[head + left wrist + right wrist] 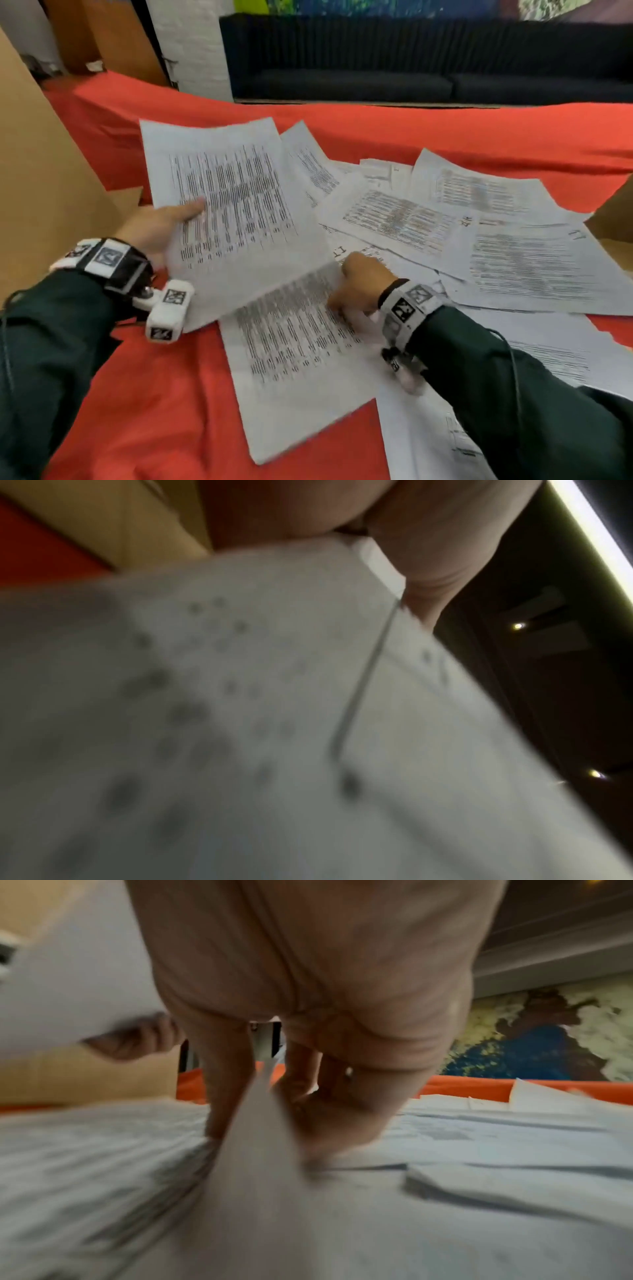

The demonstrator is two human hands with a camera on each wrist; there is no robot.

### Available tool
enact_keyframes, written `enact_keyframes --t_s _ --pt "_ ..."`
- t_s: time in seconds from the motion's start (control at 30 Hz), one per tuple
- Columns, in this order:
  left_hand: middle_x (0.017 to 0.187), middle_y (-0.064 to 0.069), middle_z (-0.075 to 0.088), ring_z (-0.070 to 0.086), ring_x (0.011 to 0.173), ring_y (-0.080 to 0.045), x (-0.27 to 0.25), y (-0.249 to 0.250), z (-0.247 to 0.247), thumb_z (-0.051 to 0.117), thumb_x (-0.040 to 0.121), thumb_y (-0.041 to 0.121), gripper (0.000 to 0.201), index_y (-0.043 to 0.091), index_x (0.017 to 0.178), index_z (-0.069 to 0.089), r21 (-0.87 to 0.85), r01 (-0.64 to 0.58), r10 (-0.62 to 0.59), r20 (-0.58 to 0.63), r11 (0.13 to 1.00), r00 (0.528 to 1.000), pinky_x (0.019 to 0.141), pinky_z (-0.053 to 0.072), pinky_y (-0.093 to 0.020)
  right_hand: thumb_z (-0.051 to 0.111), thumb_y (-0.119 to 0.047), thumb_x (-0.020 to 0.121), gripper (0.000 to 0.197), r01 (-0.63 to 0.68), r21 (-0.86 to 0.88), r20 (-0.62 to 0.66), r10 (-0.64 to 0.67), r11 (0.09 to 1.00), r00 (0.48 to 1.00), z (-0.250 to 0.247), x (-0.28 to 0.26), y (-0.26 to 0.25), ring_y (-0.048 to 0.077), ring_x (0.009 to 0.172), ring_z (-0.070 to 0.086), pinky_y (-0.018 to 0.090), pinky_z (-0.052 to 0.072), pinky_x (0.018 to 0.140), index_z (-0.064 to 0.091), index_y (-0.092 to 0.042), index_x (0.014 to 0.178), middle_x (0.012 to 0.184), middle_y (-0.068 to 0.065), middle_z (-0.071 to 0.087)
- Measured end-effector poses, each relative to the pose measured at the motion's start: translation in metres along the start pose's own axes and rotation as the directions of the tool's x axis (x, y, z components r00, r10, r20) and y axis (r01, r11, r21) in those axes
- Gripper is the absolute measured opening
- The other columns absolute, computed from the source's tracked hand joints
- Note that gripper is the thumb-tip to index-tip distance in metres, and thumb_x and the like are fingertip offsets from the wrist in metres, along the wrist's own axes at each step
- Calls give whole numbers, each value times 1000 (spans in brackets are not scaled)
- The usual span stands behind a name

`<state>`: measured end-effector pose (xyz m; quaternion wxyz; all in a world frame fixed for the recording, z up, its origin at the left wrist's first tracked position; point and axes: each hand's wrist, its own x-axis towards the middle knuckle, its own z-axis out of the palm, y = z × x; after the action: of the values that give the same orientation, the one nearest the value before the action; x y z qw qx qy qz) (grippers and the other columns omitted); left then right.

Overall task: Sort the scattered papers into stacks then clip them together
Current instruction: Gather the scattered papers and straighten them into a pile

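Printed white papers (479,240) lie scattered and overlapping on the red cloth (154,394). My left hand (161,226) holds a printed sheet (233,205) raised off the table, thumb on top and fingers underneath. The left wrist view shows that held sheet (240,723) blurred, under my left hand (428,547). My right hand (356,291) is down on a second printed sheet (301,359) in front of me. In the right wrist view my right hand (260,1139) pinches a raised fold of this sheet (260,1191) between thumb and finger.
A tall cardboard panel (41,171) stands at the left and a cardboard piece (613,219) at the right edge. A dark sofa (411,68) runs behind the table. More sheets (496,428) lie under my right forearm.
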<state>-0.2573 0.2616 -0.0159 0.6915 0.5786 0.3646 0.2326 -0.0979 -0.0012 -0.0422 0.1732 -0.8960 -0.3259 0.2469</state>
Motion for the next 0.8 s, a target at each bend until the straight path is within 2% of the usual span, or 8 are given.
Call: enact_keyframes --t_s 0.1,0.17,0.33,0.43,0.5,0.6,0.7,0.8 --pt "98 -11 80 80 75 -21 -14 -12 20 65 97 18 18 6 99 78 5 77 -77 167 997 983 58 65 -38 79 -11 82 12 76 479 -153 -2 874 988 -24 1 19 29 77 75 43 64 64 69 -12 89 87 11 75" --pt "96 -11 81 80 76 -20 -20 -19 43 66 94 16 25 2 114 72 0 72 -70 239 997 968 57 64 -34 72 2 86 16 122 682 -182 6 721 983 -44 -6 27 29 84 75 44 64 69 71 -12 93 97 11 77" --pt "115 -18 77 79 92 -27 -23 -25 93 84 66 24 56 3 116 72 -8 10 -7 361 1000 933 71 65 -42 56 9 93 26 171 702 -138 -104 691 985 -73 -28 52 26 84 76 42 63 71 71 -10 102 94 9 77" --pt "115 -20 76 77 100 -33 -14 -28 94 97 51 24 74 3 117 73 48 -46 27 340 998 940 85 62 -52 68 -23 97 11 129 504 -45 -123 854 991 -88 -45 93 19 88 72 39 57 79 69 -19 106 104 3 77" --pt "114 -18 77 76 102 -35 -11 -28 88 100 54 24 78 5 123 70 111 -76 38 313 991 949 90 59 -58 78 -43 86 36 97 119 27 -101 988 994 -94 -57 124 10 93 68 35 52 84 65 -26 114 112 -7 72" --pt "103 -11 80 80 87 -27 -12 -34 81 90 66 8 61 5 122 66 136 -82 45 254 987 966 68 65 -43 91 -44 67 65 61 -272 119 -29 960 992 -76 -70 150 9 98 62 31 51 88 55 -34 120 110 -19 61" --pt "111 -23 76 76 97 -42 -19 -40 77 102 43 18 87 -1 121 69 153 6 -46 255 988 966 85 59 -62 91 -32 64 42 63 -322 61 -45 945 997 -56 -67 159 15 81 58 29 47 68 59 -33 91 85 -14 58" --pt "113 -25 75 73 105 -44 -19 -40 74 98 53 19 73 -1 118 72 143 19 -53 238 989 970 97 53 -66 92 -27 67 36 129 -240 32 -125 962 992 -73 -71 164 11 62 50 28 38 57 57 -24 62 61 -9 55"
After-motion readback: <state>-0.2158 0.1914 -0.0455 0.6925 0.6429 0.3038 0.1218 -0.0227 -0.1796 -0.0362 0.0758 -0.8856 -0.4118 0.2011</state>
